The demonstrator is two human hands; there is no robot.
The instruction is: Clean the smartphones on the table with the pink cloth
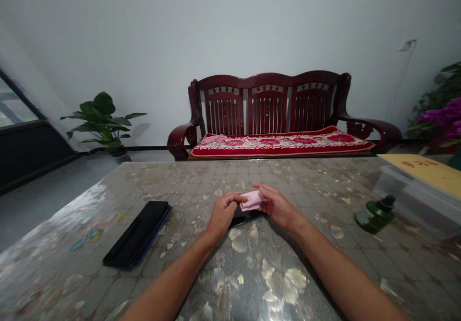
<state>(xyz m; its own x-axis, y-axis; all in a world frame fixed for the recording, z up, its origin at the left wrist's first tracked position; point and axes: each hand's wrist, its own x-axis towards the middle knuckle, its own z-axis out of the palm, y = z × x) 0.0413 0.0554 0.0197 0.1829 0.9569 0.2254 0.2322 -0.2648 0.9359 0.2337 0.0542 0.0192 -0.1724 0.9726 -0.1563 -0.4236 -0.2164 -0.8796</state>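
Note:
A small folded pink cloth (251, 201) is held between my two hands above the middle of the table. My left hand (226, 210) pinches its left end between thumb and fingers. On the other side my right hand (276, 205) grips the right end, its fingers partly hidden behind the cloth. Just beneath lies a flat black object with a glossy surface, perhaps a phone (245, 217), partly covered by the hands and cloth.
On the patterned table (223, 282), black flat cases (139, 234) lie stacked at left, near several coloured bands (92, 234). A green pump bottle (375, 214) stands at right, beside a clear plastic box (414, 196) with a yellow booklet (425, 167) on top. Behind is a wooden bench (266, 105).

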